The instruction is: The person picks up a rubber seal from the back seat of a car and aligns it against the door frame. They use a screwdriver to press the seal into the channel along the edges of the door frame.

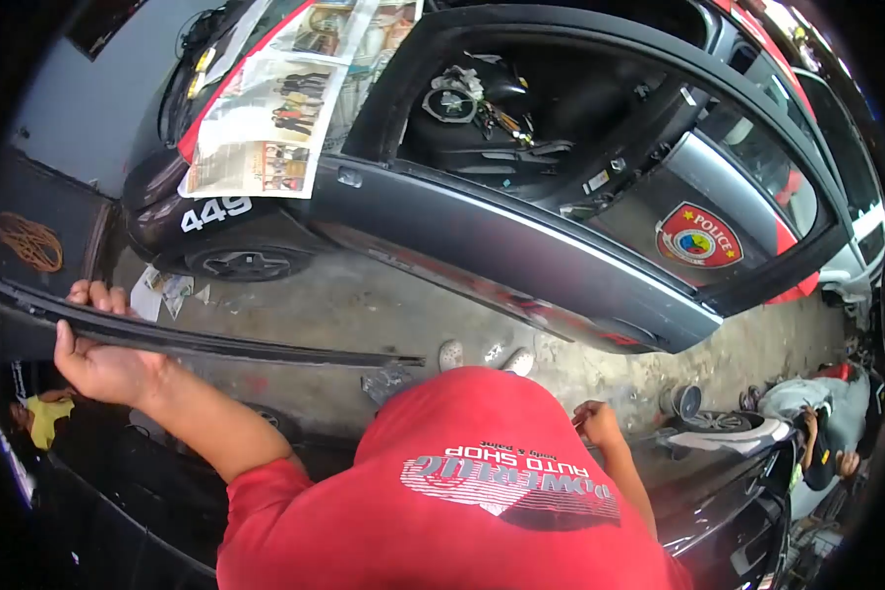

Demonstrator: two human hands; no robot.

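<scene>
My left hand is closed around a long, thin black trim strip, which stretches from the left edge toward the middle, in front of my body. Under the strip's right end shows some crumpled dark plastic. My right hand is beside my red shirt, its fingers curled together; whatever may be between them is too small or hidden to make out. Ahead of me stands a dark car door with an open window frame, apart from both hands.
A police car marked 449 has newspaper over its front. Dark cars stand behind me, one with a wheel showing. A person in yellow is at left, another person at right. Coiled rope lies at far left.
</scene>
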